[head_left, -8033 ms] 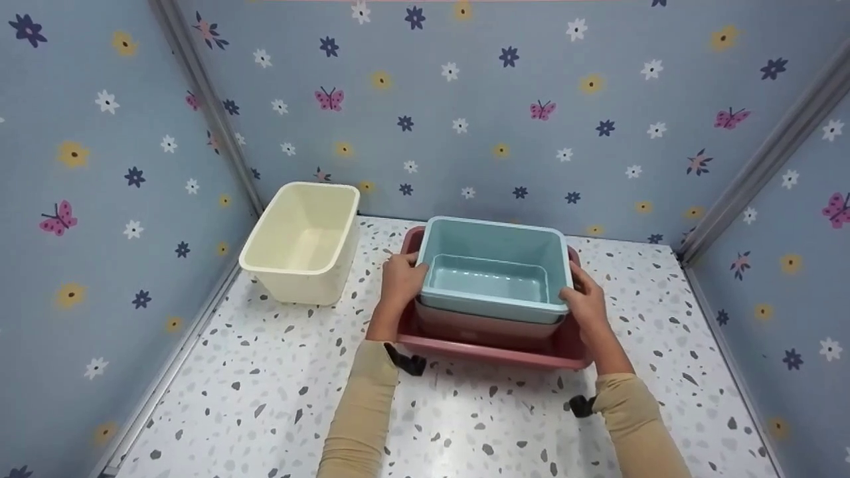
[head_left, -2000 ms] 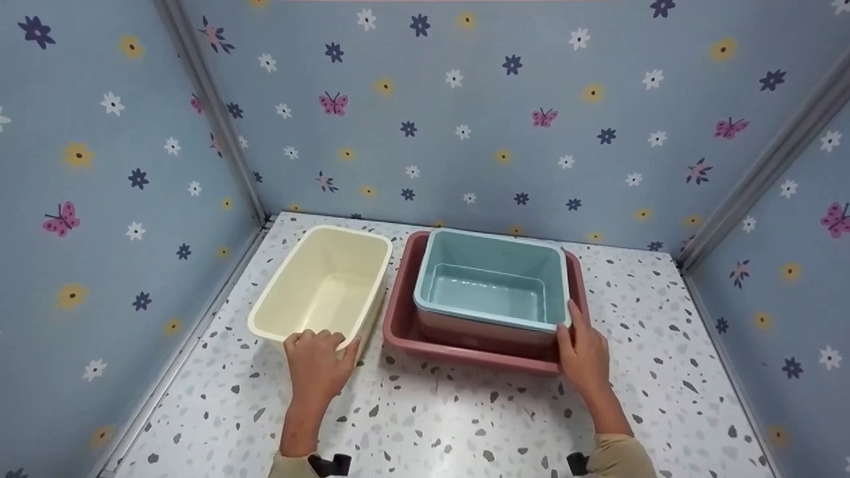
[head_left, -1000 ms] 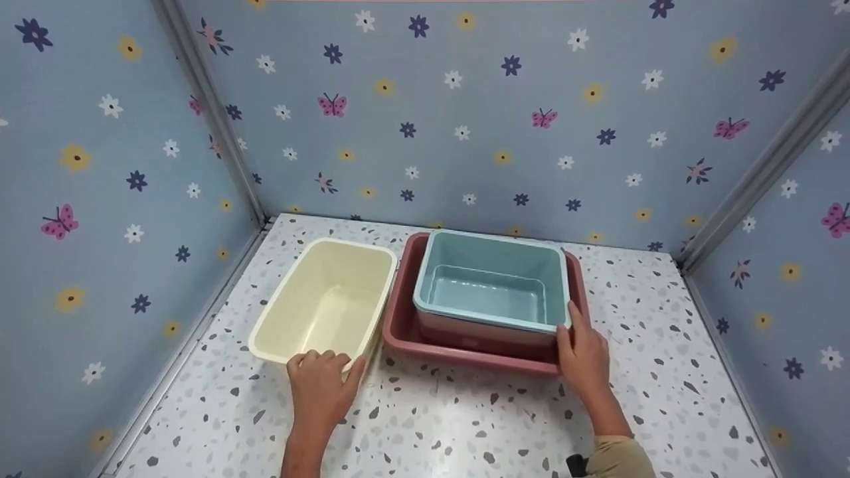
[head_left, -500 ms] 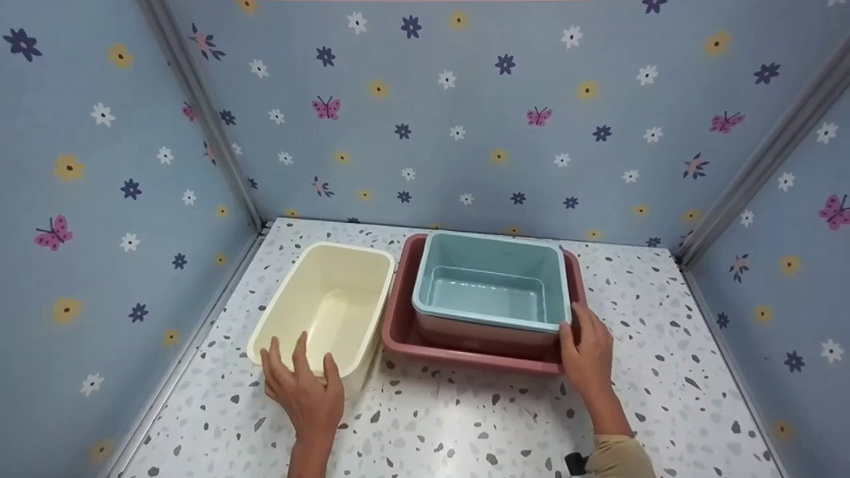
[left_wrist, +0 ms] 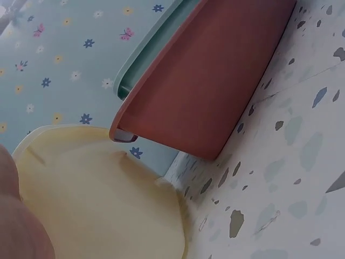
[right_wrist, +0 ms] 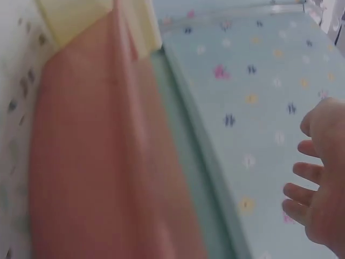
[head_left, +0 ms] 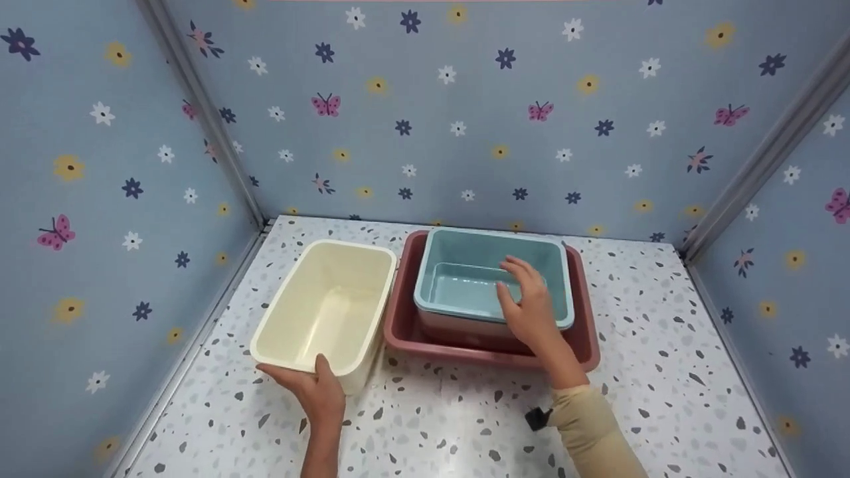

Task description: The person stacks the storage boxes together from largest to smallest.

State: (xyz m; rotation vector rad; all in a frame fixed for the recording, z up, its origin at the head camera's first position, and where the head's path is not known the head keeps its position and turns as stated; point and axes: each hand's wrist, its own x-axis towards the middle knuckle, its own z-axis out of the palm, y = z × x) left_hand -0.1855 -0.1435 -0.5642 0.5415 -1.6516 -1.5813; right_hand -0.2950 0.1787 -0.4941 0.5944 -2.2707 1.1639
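Observation:
An empty cream plastic bin point(head_left: 335, 312) stands on the left, its right rim close beside the red tub point(head_left: 458, 355). At its near end is my left hand point(head_left: 319, 395), fingers stretched along the outer wall below the rim, thumb up at the rim. A light blue bin point(head_left: 458, 285) sits nested in a reddish-brown bin point(head_left: 458, 328), and both stand inside the red tub. Over the blue bin's right half hovers my right hand point(head_left: 534, 309), fingers spread and holding nothing. In the right wrist view, that hand is apart from the blue rim.
The bins stand on a white speckled tabletop point(head_left: 425, 425). Flower-patterned panels point(head_left: 478, 133) rise at the back and both sides, joined by grey metal posts point(head_left: 199, 113). A black wrist mount point(head_left: 538, 418) sits at the right sleeve.
The cream bin has come nearer and rightward, beside the red tub. My left hand let go of its rim and lies against its near wall. My right hand left the blue bin's corner, moving left.

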